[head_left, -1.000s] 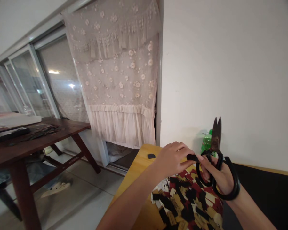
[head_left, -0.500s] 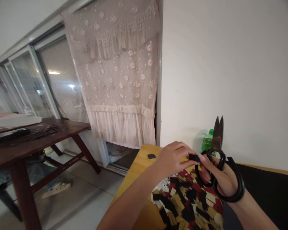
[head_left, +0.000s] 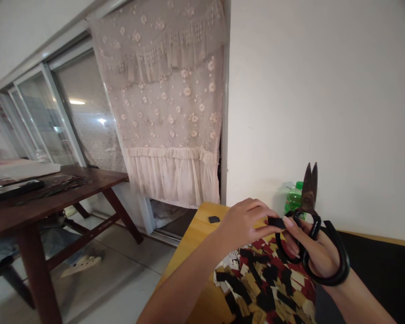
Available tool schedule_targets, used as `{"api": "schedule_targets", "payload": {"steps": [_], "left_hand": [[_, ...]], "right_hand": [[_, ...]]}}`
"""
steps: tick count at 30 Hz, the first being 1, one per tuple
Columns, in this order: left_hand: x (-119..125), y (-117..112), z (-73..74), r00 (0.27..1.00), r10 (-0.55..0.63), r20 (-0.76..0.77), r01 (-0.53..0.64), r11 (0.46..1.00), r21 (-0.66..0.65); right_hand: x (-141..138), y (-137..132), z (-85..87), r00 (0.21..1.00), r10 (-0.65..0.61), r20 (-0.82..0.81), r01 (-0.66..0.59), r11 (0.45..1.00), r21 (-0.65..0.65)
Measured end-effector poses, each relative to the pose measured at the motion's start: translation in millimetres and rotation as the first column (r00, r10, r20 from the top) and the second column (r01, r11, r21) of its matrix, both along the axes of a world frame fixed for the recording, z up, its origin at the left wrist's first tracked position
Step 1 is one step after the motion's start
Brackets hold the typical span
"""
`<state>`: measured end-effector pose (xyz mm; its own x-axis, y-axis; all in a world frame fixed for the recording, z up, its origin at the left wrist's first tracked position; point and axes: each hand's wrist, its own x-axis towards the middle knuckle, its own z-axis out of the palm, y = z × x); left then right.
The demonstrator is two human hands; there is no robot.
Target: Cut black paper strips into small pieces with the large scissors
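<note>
The left hand [head_left: 241,221] is stretching across, back up, and the right hand [head_left: 319,254] is curling in to meet it, both pinching a little black strip [head_left: 276,222] between them. Dark, rusty-looking scissors [head_left: 309,191] are hanging on the right hand, tips pointing up and slightly apart. Fingers are hiding the strip's ends, and the frame is cutting off the scrap pile [head_left: 265,299] below the hands.

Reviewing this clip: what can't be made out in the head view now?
All in the head view:
Black piece's full outline: fingertips of the left hand and right hand cover parts.
Green bottle's lower part: behind the scissors and right hand.
Scrap pile's near end: cut off by the bottom edge.
Dark pieces on the brown table: too blurred to identify.
</note>
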<state>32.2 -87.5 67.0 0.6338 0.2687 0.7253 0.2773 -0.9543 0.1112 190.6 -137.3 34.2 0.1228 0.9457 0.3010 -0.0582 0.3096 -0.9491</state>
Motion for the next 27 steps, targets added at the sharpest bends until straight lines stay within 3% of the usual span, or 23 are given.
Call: {"api": "schedule_targets", "payload": {"steps": [9,15,19,24,27], "left_hand": [[1,0,0.0,0.999,-0.003,0.035,0.003,1.000,0.015],[1,-14,6.3,0.998,0.064,0.001,-0.064,0.995,0.074],[1,-28,11.7,0.994,0.027,0.101,-0.035,0.997,0.076],[-1,-41,18.4,0.978,-0.043,0.203,0.017,0.992,0.127],[-2,-44,22.0,0.988,-0.024,0.151,-0.001,0.987,0.163]], "right_hand": [[10,1,-4.0,0.985,0.145,-0.090,-0.151,0.986,-0.069],[12,-1,-4.0,0.977,0.196,-0.081,-0.203,0.976,-0.084],[12,-9,-3.0,0.967,0.211,-0.140,-0.222,0.973,-0.068],[5,-25,6.2,0.906,0.308,-0.289,-0.342,0.936,-0.076],[-4,-37,18.9,0.935,0.146,-0.323,-0.192,0.974,-0.116]]}}
